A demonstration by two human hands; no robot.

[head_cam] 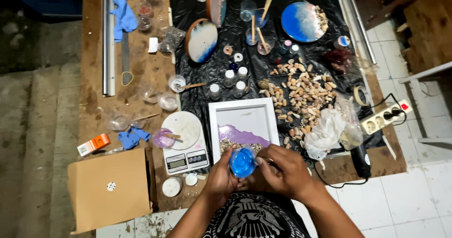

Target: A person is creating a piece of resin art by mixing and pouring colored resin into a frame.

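1. Seen from above, a rough, stained wooden table (141, 78) is partly covered by crinkled, glossy black plastic sheeting (226, 73).
2. At the near edge, the left hand (221, 179) is wrapped around a small clear cup of bright blue liquid (243, 162), fingers closed on its side.
3. The right hand (285, 170) touches the cup's other side, fingers curled together; whether it pinches something thin cannot be told.
4. The cup is held just over the lower edge of a white square frame (244, 127), whose panel carries a purple wavy band above a gritty, pebbly strip.
5. To the frame's left, a flat digital scale (186, 160) carries a round white disc (181, 130).
6. To its right lie crumpled white plastic (325, 132) and a scattered heap of small tan seashells (301, 90).
7. Farther back sits a round blue-and-white glossy disc (301, 21).
8. A plain brown cardboard box (108, 188) rests at the near left.
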